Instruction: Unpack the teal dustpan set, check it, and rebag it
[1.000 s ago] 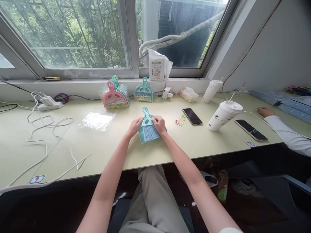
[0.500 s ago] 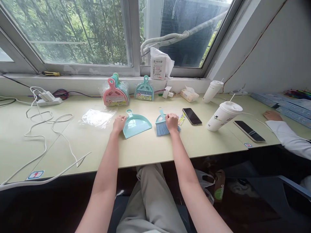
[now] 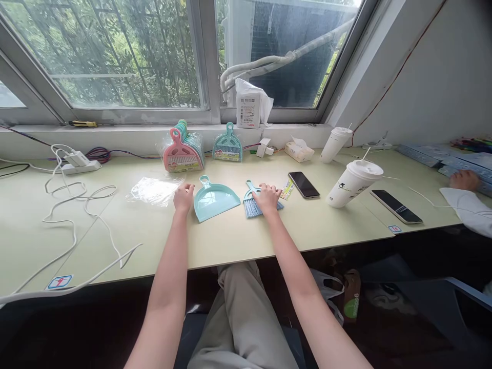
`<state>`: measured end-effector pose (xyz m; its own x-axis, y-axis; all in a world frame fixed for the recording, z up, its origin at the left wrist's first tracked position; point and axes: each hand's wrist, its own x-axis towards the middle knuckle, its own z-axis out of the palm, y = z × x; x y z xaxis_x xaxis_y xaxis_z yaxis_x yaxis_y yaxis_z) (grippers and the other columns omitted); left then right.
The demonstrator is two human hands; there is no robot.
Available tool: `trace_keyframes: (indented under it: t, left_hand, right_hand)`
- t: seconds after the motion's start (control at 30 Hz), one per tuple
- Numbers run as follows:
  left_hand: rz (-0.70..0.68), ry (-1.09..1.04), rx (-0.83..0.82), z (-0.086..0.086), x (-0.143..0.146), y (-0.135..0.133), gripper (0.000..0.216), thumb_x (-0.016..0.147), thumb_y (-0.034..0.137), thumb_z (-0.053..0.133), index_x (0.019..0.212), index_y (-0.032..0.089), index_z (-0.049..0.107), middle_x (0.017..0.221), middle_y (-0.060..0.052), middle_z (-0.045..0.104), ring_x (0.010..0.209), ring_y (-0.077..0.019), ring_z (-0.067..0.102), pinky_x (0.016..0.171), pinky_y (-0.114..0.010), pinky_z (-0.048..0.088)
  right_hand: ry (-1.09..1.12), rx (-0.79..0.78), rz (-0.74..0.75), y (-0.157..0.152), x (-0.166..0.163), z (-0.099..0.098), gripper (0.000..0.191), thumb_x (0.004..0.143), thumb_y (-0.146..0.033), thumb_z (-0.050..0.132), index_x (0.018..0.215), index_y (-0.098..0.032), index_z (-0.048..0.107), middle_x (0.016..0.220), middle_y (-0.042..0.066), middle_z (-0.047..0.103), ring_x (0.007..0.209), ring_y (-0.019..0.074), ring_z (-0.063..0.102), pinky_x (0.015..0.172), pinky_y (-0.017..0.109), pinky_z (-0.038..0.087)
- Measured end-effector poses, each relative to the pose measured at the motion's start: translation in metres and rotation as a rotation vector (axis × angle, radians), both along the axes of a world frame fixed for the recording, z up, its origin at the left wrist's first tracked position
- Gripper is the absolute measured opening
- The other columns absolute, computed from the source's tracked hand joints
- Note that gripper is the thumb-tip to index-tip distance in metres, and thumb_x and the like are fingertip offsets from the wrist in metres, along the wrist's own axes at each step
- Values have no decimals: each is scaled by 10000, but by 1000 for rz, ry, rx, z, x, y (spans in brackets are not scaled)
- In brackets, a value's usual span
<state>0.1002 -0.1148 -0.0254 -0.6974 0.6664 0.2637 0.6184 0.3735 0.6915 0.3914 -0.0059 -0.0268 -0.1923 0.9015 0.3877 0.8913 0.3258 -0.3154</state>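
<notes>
A teal mini dustpan lies flat on the pale green desk, handle pointing away from me. My left hand rests on the desk at the dustpan's left edge with loosely curled fingers and holds nothing. A small brush with a teal handle and blue bristles lies just right of the dustpan. My right hand lies on top of the brush, fingers spread over it.
An empty clear bag lies left of my left hand. Bagged pink and teal dustpan sets lean on the sill. To the right are two phones, two white cups, a paper label and another person's hand. White cables trail on the left.
One second ago both hands held brush and dustpan together at the desk's middle. They have been pulled apart and laid side by side; my left hand has slid off the dustpan's edge.
</notes>
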Motion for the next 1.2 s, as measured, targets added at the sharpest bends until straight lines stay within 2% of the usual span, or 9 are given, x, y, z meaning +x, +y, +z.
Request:
trace_keyframes:
  t: [0.07, 0.2, 0.3, 0.53, 0.7, 0.77, 0.97, 1.1, 1.2]
  left_hand:
    - [-17, 57, -52, 1, 4, 0, 306, 877, 406, 441, 942, 216, 672, 1031, -57, 681, 908, -217, 612, 782, -317, 432]
    - [-104, 254, -251, 1, 13, -1, 279, 834, 459, 522, 805, 209, 641, 1011, -96, 653, 1006, -268, 580, 783, -332, 436]
    - [-168, 313, -353, 1, 16, -1, 276, 848, 452, 506, 775, 212, 619, 955, -100, 641, 988, -270, 578, 761, -329, 438]
    - [-131, 271, -387, 2, 13, -4, 279, 876, 407, 452, 770, 205, 613, 1024, -118, 611, 1078, -290, 523, 805, -359, 442]
    - [-161, 362, -407, 4, 36, -1, 320, 892, 344, 421, 735, 175, 642, 1075, -152, 587, 1102, -307, 487, 878, -407, 434]
    - [-265, 393, -383, 4, 55, 2, 362, 910, 346, 398, 714, 170, 646, 1026, -144, 602, 1070, -294, 505, 895, -403, 428]
    - [-792, 436, -107, 9, 110, 3, 393, 963, 366, 318, 797, 190, 627, 938, -80, 606, 980, -216, 536, 865, -335, 448]
    - [-675, 559, 50, 11, 106, 1, 229, 902, 312, 483, 1068, 185, 578, 1166, -107, 553, 1118, -257, 485, 955, -398, 413]
    - [-656, 490, 49, 4, 91, 2, 460, 830, 250, 592, 1268, 208, 459, 1333, -106, 469, 1227, -261, 445, 999, -393, 402]
  right_hand:
    - [8, -23, 5, -1, -2, -1, 409, 818, -389, 560, 1168, -178, 574, 1043, 148, 677, 1043, 313, 497, 929, 457, 223]
    - [35, -151, 29, 2, 0, 1, 297, 801, -324, 568, 1073, -216, 620, 1006, 99, 701, 1066, 290, 507, 982, 474, 185]
    - [39, -204, 38, 2, 4, 4, 381, 759, -338, 619, 1122, -223, 591, 963, 86, 710, 1078, 293, 508, 999, 495, 167]
    - [-84, -106, 63, -13, 6, 10, 277, 747, -49, 494, 977, -184, 570, 877, 122, 691, 1032, 296, 532, 962, 459, 185]
    - [102, -39, 77, -14, 2, 16, 255, 774, -116, 549, 1010, -207, 515, 884, 74, 695, 988, 262, 556, 933, 411, 210]
    - [184, -54, 119, -16, -3, 17, 243, 788, -185, 585, 1015, -225, 508, 899, 44, 701, 976, 237, 567, 926, 393, 219]
    - [154, -88, 256, -27, -15, 14, 232, 778, -216, 614, 998, -255, 552, 872, 26, 705, 1003, 234, 565, 899, 381, 229]
    - [167, -162, 277, -28, -16, 15, 252, 761, -216, 617, 1004, -262, 571, 869, 18, 708, 1005, 232, 572, 884, 370, 248]
    - [175, -222, 339, -28, -16, 18, 271, 755, -229, 624, 1019, -265, 577, 877, 13, 711, 999, 225, 580, 880, 357, 262]
